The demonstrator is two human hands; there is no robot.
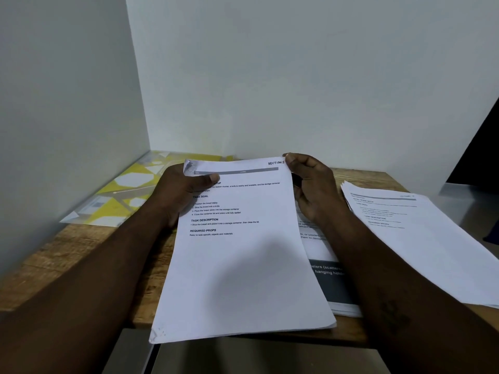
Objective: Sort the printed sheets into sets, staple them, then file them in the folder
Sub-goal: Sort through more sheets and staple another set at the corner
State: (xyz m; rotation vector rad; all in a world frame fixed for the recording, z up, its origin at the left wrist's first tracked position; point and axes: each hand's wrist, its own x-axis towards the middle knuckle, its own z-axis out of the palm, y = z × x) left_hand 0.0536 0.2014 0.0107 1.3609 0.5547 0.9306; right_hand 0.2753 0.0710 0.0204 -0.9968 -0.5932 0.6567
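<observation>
Two hands hold one set of sheets (pixel 243 265) by its top corners: the left hand (pixel 186 190) grip has its thumb over the page, and the right hand (pixel 310 184) grip pinches the edge. Right of them lies another stack (pixel 418 238); left, a yellow folder (pixel 129 190) on the tabletop (pixel 67 252).

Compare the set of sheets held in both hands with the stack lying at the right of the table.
The held set is gripped at its top corners by the left hand and right hand; the right stack lies untouched on the table. The held set's edges are nearly squared; the right stack fans out at its far corner. Both are white printed sheets with a grey header bar.
</observation>
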